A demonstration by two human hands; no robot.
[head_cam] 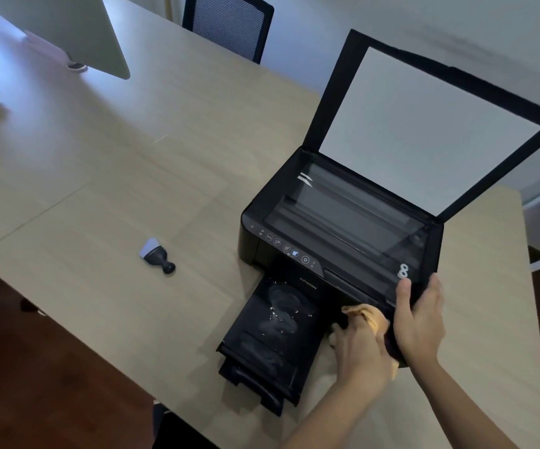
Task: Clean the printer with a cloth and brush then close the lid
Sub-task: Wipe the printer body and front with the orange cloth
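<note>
The black Epson inkjet printer sits at the right end of the pale wood-grain table, with its black scanner lid with white inner pad raised fully open and the dark glass platen exposed. The black output tray is pulled out toward you and carries white dust and specks.

Your right hand is clamped on the front right corner of the printer body, thumb on the top edge. Your left hand is closed on the tan-yellow folded cloth and presses it against the front face, just right of the tray. The two hands are close together, nearly touching.

For the wipe in hand:

1. Maintain the right-hand grip so the body does not slide on the table.
2. Wipe in straight, overlapping passes, with light pressure near the control buttons.
3. Refold the cloth to a clean face before you move to the glass.
4. Draw tray debris outward, toward yourself, not back into the paper path.

The small black-handled brush with pale bristles lies on the table well to the left of the printer, untouched. Reserve it for the tray specks and seams. Do not lower the lid until both cleaning stages are done.
</note>
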